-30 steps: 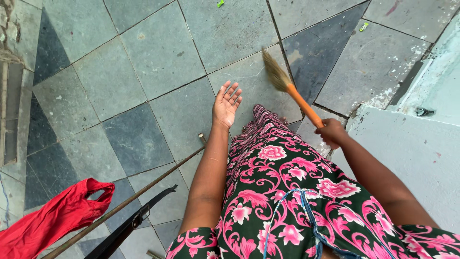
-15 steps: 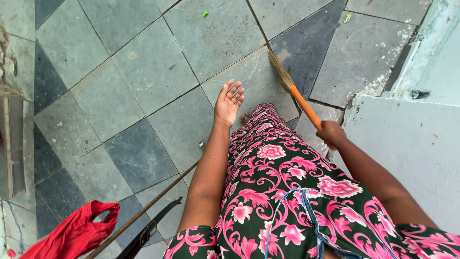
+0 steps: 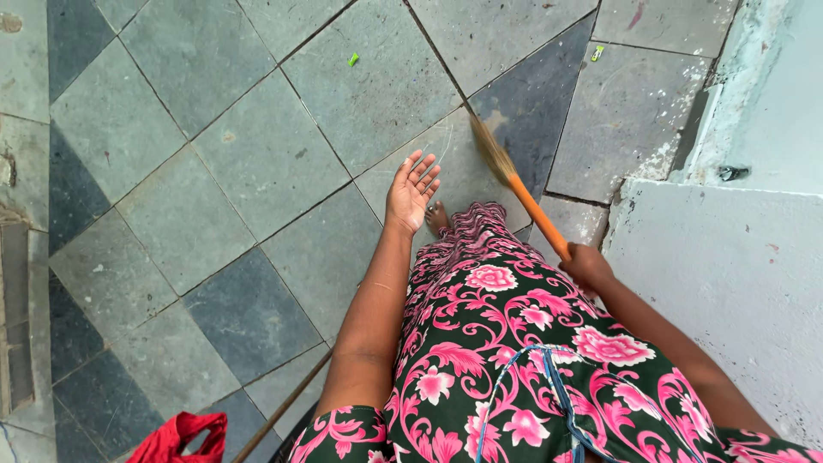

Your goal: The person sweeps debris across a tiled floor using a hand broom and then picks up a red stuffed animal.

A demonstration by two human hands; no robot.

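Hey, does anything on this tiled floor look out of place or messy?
A few things. A small green scrap and a pale green-marked scrap lie loose on the grey stone tiles. A crumpled red cloth sits on the floor at the bottom left. The white paint along the wall base looks chipped.

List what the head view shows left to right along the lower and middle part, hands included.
Red cloth → thin brown rod → left hand, open and empty → broom → right hand gripping its orange handle → pale raised slab.
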